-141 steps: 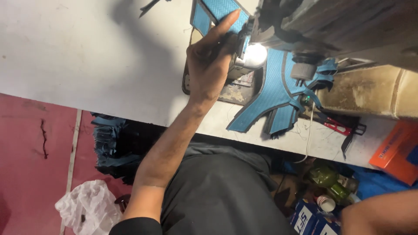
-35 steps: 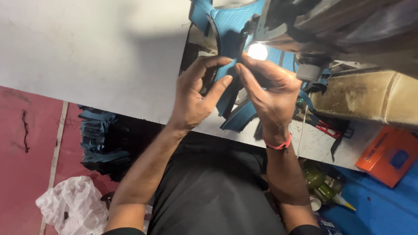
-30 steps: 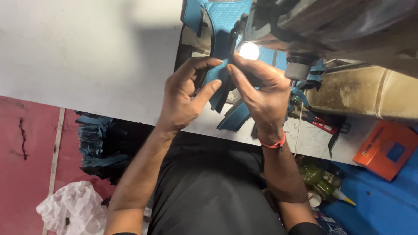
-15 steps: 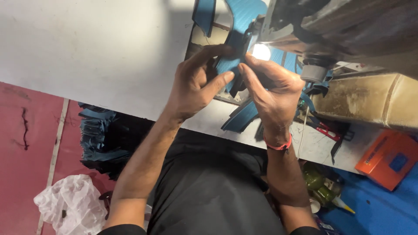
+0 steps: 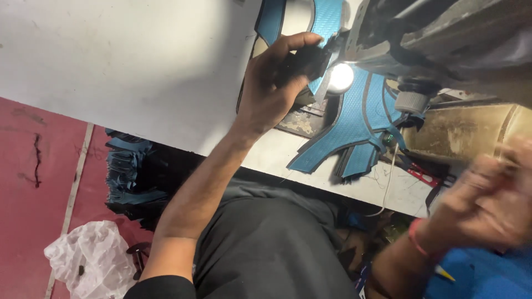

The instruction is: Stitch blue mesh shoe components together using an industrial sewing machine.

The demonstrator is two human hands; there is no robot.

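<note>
**Now one hand holds the piece, the other has pulled away**

Now the left hand (image 5: 277, 83) alone grips the dark fabric piece (image 5: 307, 58), fingers curled narrowly around it with the thumb stretched over the top edge, right beside the small bright lamp (image 5: 340, 76) of the sewing machine (image 5: 443, 39). A moment ago both hands pinched this piece together under the lamp; the right hand (image 5: 487, 205) has since come away, low and to the right, well apart from the piece. It is a blur, so whether it is open or closed on anything cannot be told; a red band shows at its wrist.

That leaves the handling of the piece with the left hand only, held up against the machine head rather than lying flat.

Just beyond the left fingers, blue textured cut pieces (image 5: 354, 122) with dark edging lie fanned on the white table (image 5: 138, 61), reaching toward the right hand's side. Further from the left forearm, below the table edge, a stack of blue pieces (image 5: 124, 171) sits, and a crumpled white plastic bag (image 5: 88, 260) lies on the red floor (image 5: 27, 182) beyond the left elbow.
</note>
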